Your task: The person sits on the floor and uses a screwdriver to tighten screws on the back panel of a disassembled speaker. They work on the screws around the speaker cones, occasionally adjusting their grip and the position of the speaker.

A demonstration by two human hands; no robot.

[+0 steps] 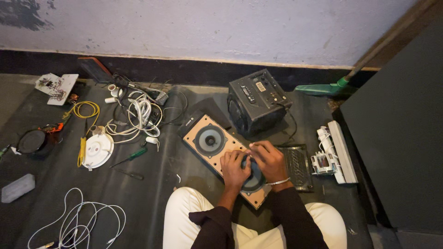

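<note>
Both hands: left hand (pixel 234 168), right hand (pixel 269 160) grasping lower driver | speaker panel (pixel 217 150) flat, long axis upper-left to lower-right

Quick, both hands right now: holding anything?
Left hand: fingers curled on the near speaker cone, pressing rather than gripping.
Right hand: fingers bent on the same cone; grip cannot be told.

A tan wooden speaker panel (pixel 217 147) lies flat on the dark floor, angled, one round grey driver (pixel 210 140) exposed.

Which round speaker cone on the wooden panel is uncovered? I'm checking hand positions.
The far cone near the black box; both hands cover the near one.
</note>
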